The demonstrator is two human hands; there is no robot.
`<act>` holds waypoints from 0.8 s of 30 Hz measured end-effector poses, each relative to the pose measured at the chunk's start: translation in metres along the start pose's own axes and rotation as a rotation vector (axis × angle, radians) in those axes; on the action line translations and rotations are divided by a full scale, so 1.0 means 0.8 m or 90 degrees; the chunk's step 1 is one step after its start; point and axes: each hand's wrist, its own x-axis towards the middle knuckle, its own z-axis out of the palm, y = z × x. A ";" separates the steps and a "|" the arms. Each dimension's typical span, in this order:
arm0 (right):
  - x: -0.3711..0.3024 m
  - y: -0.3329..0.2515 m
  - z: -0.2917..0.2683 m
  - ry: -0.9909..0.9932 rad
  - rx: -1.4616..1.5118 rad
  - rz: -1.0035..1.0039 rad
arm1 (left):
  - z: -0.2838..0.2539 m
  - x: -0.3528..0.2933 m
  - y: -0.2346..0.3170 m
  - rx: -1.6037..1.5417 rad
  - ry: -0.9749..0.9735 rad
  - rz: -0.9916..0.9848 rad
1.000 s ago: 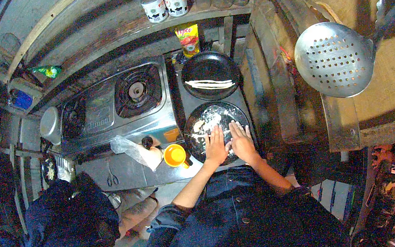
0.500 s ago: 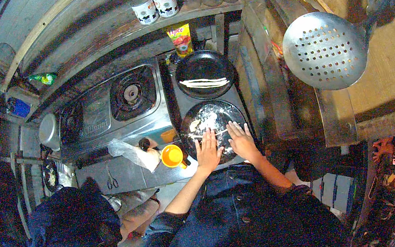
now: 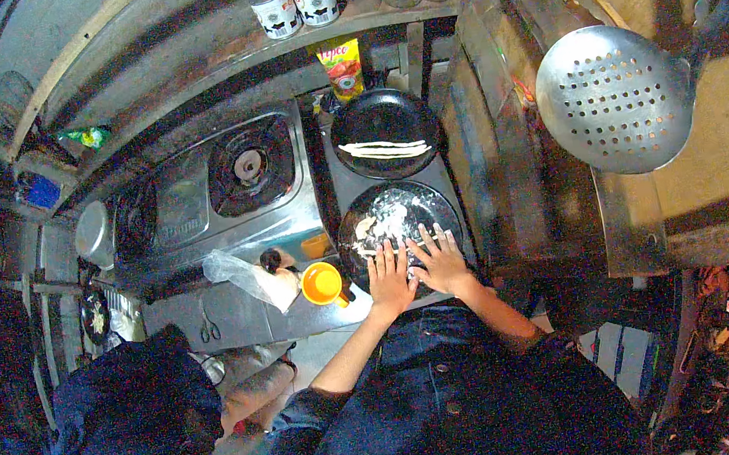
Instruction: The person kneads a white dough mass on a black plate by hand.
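My left hand (image 3: 392, 286) and my right hand (image 3: 444, 268) lie flat, side by side, fingers stretched out, over the near part of a round black plate (image 3: 448, 210). Beneath the fingers runs a thin dough rope, mostly covered by them. White flour (image 3: 397, 208) and a few dough bits are scattered over this plate. Just beyond it sits a second black plate (image 3: 376, 115), holding a few long thin dough strips (image 3: 385, 149) laid alongside one another. An orange mug (image 3: 321, 282) stands to the left of my left hand.
A two-burner stove (image 3: 249, 165) is at the left. By the mug lies a clear plastic bag (image 3: 248, 278), with scissors (image 3: 209, 321) farther left. At the right hangs a perforated skimmer (image 3: 617, 101). Another person (image 3: 130, 429) is at lower left. Two cans (image 3: 275, 11) stand on the shelf.
My hands have come closer together, the right one shifting left toward the left one. Both remain flat on the near plate. The whole view has shifted slightly.
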 end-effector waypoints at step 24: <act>0.020 -0.008 -0.009 -0.121 -0.005 0.069 | -0.001 0.016 0.004 -0.016 -0.010 -0.066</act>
